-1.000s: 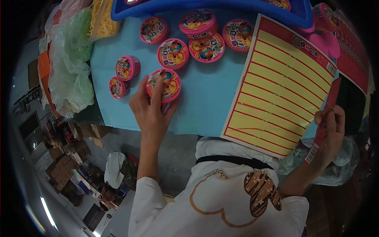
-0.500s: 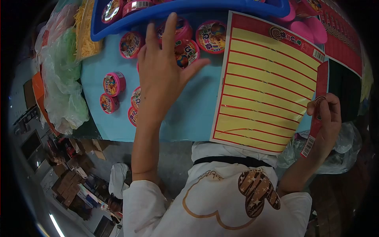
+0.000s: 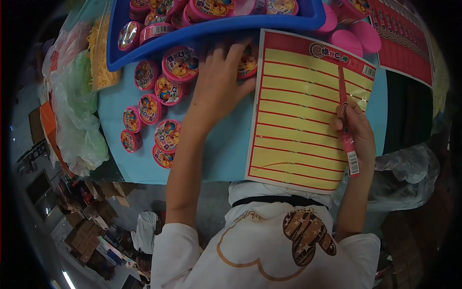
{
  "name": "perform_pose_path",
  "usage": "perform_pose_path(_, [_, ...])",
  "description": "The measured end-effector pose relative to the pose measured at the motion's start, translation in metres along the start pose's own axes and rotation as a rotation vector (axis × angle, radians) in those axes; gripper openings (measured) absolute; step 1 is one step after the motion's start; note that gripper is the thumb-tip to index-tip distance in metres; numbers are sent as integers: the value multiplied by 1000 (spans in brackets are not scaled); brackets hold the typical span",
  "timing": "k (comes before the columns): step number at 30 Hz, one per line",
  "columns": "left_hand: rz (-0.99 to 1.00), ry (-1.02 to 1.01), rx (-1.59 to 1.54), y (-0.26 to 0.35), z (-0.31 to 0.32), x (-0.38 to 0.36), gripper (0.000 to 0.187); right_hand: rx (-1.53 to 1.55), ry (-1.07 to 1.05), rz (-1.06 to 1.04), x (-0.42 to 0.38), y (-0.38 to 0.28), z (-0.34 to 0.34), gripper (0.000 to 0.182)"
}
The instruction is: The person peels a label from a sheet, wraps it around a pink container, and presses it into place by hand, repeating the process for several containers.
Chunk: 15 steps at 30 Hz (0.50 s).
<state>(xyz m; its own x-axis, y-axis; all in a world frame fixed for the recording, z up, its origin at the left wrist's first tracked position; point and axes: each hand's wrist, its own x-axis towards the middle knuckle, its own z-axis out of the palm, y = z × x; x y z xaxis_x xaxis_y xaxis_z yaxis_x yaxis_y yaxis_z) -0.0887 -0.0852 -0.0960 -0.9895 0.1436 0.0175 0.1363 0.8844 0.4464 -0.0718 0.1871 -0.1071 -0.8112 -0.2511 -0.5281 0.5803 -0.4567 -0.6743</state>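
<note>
My left hand [image 3: 216,82] reaches over the blue-green table to the round pink containers, its fingertips at a pink container [image 3: 247,62] beside the card. Whether it grips that one is hard to see. My right hand [image 3: 358,127] pinches a narrow red strip [image 3: 342,91] with a barcode end, above the right part of the card. That large card [image 3: 298,115] is yellow with red lines and a red printed header, and lies flat. More pink containers with picture lids, such as one upper container [image 3: 180,64] and one lower container [image 3: 167,135], stand left of my left hand.
A blue tray [image 3: 216,27] full of pink containers crosses the back. Plastic bags [image 3: 79,106] and a bag of yellow strips [image 3: 103,58] lie at the left. Pink lids [image 3: 346,42] and red printed sheets [image 3: 402,43] are at the back right. Clear plastic [image 3: 404,178] hangs at the right.
My right hand has moved left with the red strip, now over the card. My left hand has shifted right and down. More containers show on its left, and the card sits further left in view.
</note>
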Motion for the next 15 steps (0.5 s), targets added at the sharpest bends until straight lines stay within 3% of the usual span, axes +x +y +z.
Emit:
perform_pose_path(1, [-76, -50, -192, -1, -2, 4, 66, 76, 0, 13, 0, 4, -6, 12])
perform_pose_path(2, [-66, -49, -186, 0, -9, 1, 66, 155, 1, 26, 0, 6, -12, 13])
perform_pose_path(4, [-271, -85, -967, 5, -30, -15, 65, 176, -11, -1, -4, 4, -25, 13])
perform_pose_path(5, [-273, -87, -954, 4, -33, -21, 65, 191, -22, -17, -6, 5, -29, 14])
perform_pose_path(7, [-206, -103, -1445, 1, -34, -34, 63, 201, -25, -11, -5, 1, -29, 14])
perform_pose_path(8, [-210, -98, -1432, 2, -35, -40, 63, 196, -18, -7, -4, 1, -28, 14])
perform_pose_path(10, [-129, -21, -791, 9, -33, -46, 64, 201, -26, -10, -4, 2, -25, 14])
perform_pose_path(11, [1, 23, -159, 14, -36, -46, 65, 198, -23, -18, -5, 1, -25, 14])
perform_pose_path(12, [13, 37, -153, 13, -36, -47, 65, 198, -34, -34, -6, 2, -26, 14])
perform_pose_path(14, [-135, 349, 268, 2, -27, -51, 66, 182, -13, -52, -8, 6, -30, 12])
perform_pose_path(15, [-288, 413, 226, -4, -23, -51, 63, 187, 4, -45, -9, 5, -29, 11])
